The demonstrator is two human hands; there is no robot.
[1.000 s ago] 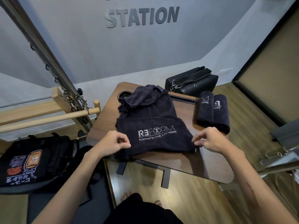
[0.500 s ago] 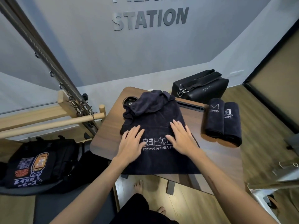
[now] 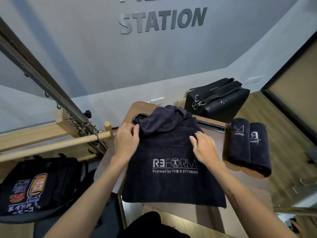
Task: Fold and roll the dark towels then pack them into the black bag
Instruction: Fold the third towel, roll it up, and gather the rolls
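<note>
A dark towel [image 3: 173, 184] with white "REFORM" lettering lies spread on the small wooden table [image 3: 240, 191], its far end bunched up. My left hand [image 3: 126, 141] rests at the towel's far left edge, fingers touching the bunched cloth. My right hand [image 3: 204, 148] lies flat on the towel's right side, fingers apart. Two rolled dark towels [image 3: 248, 148] lie side by side on the table's right. The black bag [image 3: 217, 100] with straps and a metal clip stands behind the table's far edge.
A wooden bar and a metal spring frame [image 3: 51, 141] stand left of the table. A black printed bag [image 3: 34, 184] lies on the floor at the lower left. A cup hole [image 3: 137, 116] sits in the table's far left corner. Metal parts [image 3: 301, 186] lie at right.
My hands went from pinching the towel's near corners to pressing flat on its middle, then slid outward toward its far end. The camera view has shifted closer.
</note>
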